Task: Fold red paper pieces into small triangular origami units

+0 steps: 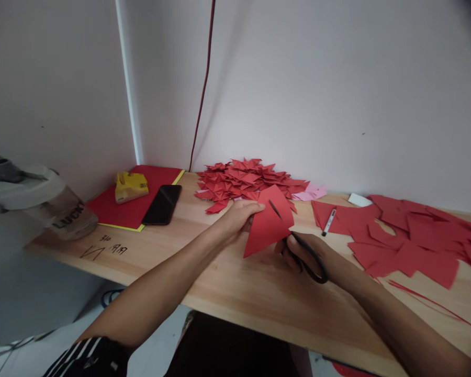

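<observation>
My left hand (241,215) pinches the left edge of a red sheet of paper (272,222), raised above the wooden table (227,277). A dark slit or mark runs slantwise across the paper's upper part. In my right hand (298,248) is a pair of scissors with black handles (317,267), close to the paper's lower right edge. Their blades are mostly hidden, so how far they are apart does not show. Behind the paper lies a heap of folded red paper pieces (243,178).
Loose red paper sheets (419,235) and a marker pen (329,221) lie to the right. On the left are a black phone (163,205), a yellow packet (131,187) on red card (105,201), and a clear bottle (68,212). A red cord (204,86) hangs against the wall.
</observation>
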Demonstrator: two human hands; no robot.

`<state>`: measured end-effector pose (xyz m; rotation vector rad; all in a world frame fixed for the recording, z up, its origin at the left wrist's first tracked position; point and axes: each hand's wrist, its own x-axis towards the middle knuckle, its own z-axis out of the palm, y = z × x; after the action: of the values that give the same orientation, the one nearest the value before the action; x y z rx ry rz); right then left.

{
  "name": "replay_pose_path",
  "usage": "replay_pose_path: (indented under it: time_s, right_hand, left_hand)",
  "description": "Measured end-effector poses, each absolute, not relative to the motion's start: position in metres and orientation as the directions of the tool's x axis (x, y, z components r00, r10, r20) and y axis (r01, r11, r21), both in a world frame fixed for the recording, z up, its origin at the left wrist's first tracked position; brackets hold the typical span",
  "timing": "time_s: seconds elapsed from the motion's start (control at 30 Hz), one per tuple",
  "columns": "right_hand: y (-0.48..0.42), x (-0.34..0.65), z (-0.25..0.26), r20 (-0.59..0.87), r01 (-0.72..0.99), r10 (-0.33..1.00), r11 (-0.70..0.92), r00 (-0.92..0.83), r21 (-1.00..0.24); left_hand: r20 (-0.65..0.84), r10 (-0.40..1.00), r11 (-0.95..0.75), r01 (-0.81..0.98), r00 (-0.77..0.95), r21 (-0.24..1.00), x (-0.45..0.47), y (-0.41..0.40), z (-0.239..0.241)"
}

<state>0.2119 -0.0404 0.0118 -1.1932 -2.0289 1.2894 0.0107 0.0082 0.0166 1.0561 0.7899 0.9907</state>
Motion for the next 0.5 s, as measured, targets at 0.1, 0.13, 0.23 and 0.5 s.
replay_pose_path:
  time_s: [0.1, 0.13, 0.23, 0.5]
  right_hand:
    - [-0.045, 0.21, 0.018, -0.067, 0.451, 0.868, 0.189, -0.492, -0.872]
    - [-0.046, 0.209, 0.02, -0.059, 0.456, 0.872, 0.195, -0.486, -0.868]
    - [-0.046, 0.21, 0.022, -0.039, 0.461, 0.875, 0.216, -0.482, -0.861]
    - [-0.04, 0.214, 0.011, 0.019, 0.504, 0.875, 0.296, -0.483, -0.812]
  left_hand:
    - [-0.065, 0.931, 0.156, -0.234, 0.358, 0.96, 0.011, 0.008, 0.017]
    - [-0.063, 0.933, 0.15, -0.223, 0.354, 0.963, 0.011, 0.008, 0.016]
    - [-0.053, 0.928, 0.128, -0.181, 0.369, 0.975, 0.011, 0.008, 0.014]
    - [-0.065, 0.91, 0.126, -0.124, 0.409, 0.984, 0.012, 0.009, 0.009]
